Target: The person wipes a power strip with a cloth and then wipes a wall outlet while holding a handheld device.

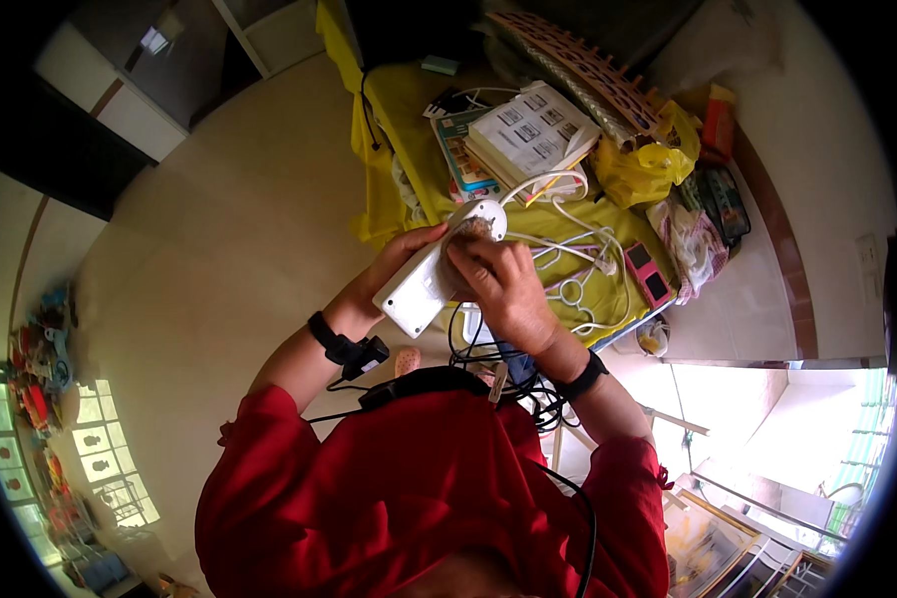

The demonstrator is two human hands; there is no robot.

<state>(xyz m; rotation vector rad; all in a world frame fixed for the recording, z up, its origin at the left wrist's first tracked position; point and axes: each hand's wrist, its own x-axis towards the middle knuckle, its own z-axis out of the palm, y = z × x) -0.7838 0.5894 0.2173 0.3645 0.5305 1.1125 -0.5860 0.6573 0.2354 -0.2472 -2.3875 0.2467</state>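
My left hand (389,270) grips the side of a long white plastic case (415,295), which looks like a power strip with its screwed back upward. It is held tilted in front of my body, above the front of a cloth-covered table. Pinched in my right hand (510,295) is a brownish, fuzzy wad (476,226), perhaps a scrubber, pressed against the case near its far end. My right fingers hide part of both. From that far end a white cable (549,176) loops out over the table.
On the yellow tablecloth (519,222) lie stacked books and papers (531,131), a yellow plastic bag (646,168), hangers (572,291) and a pink device or case (647,274). Black cables (469,336) hang by my waist. A perforated rack (583,71) leans at the back.
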